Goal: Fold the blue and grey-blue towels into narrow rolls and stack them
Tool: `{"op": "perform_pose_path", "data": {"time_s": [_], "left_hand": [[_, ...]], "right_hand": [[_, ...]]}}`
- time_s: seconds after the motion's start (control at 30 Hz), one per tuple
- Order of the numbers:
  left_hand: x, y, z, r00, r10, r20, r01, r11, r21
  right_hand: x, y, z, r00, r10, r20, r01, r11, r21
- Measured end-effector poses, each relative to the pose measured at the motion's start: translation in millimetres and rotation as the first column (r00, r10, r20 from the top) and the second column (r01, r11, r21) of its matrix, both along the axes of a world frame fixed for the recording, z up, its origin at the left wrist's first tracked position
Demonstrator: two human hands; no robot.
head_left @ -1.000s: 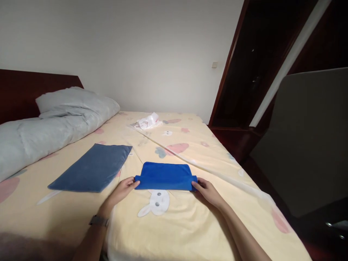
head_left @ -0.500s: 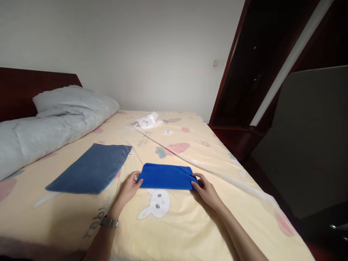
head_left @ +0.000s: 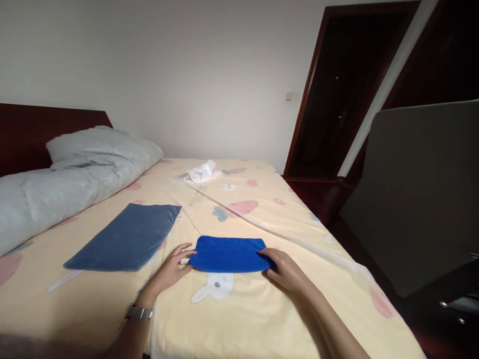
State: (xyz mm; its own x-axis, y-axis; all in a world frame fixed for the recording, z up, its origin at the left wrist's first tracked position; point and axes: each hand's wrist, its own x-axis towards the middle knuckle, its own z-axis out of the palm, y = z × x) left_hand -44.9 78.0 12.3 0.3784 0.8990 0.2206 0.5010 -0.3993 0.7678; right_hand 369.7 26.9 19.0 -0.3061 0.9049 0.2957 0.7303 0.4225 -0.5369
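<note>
A folded bright blue cloth [head_left: 230, 255] lies on the bed in front of me, with a crease running across it. At its left edge, my left hand [head_left: 174, 269] is open, fingers and thumb apart, the tips by the cloth. Between them shows a small white patch, perhaps a tag. My right hand [head_left: 286, 268] grips the right end, fingers on top and thumb at the near corner. To the left lies a flat grey-blue cushion cover [head_left: 125, 239], spread out with a small white label at its right edge.
The bed has a yellow sheet [head_left: 209, 324] with rabbit and carrot prints. A grey quilt [head_left: 90, 172] is bunched by the dark red headboard [head_left: 48, 124]. A crumpled white plastic bag [head_left: 202, 171] sits at the far side. A dark doorway [head_left: 348, 89] stands beyond, right.
My left hand has loosened from the cloth's left edge and its fingers have spread. My right fingers have moved further over the right end. The view has tilted slightly.
</note>
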Motion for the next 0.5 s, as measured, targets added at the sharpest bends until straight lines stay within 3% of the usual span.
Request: {"op": "perform_pose_path", "data": {"time_s": [0.07,0.17,0.27,0.5], "left_hand": [[5.9,10.4,2.1,0.997,0.073,0.039,-0.071,0.996,-0.048],[17.4,24.5,4.4,0.966,0.256,-0.026,-0.257,0.965,-0.048],[30.5,35.2,3.4,0.922,0.38,-0.078,-0.382,0.924,-0.011],[48.0,49.9,7.6,0.852,0.481,-0.206,-0.497,0.867,-0.029]], "right_hand": [[1.5,13.6,-3.6,0.986,-0.061,-0.158,0.049,0.996,-0.078],[3.3,38.3,-11.6,0.893,-0.274,-0.357,0.196,0.951,-0.24],[1.6,59.1,-20.6,0.828,-0.443,-0.344,0.352,0.888,-0.296],[-4.7,69.9,-19.2,0.841,-0.489,-0.231,0.416,0.858,-0.302]]}}
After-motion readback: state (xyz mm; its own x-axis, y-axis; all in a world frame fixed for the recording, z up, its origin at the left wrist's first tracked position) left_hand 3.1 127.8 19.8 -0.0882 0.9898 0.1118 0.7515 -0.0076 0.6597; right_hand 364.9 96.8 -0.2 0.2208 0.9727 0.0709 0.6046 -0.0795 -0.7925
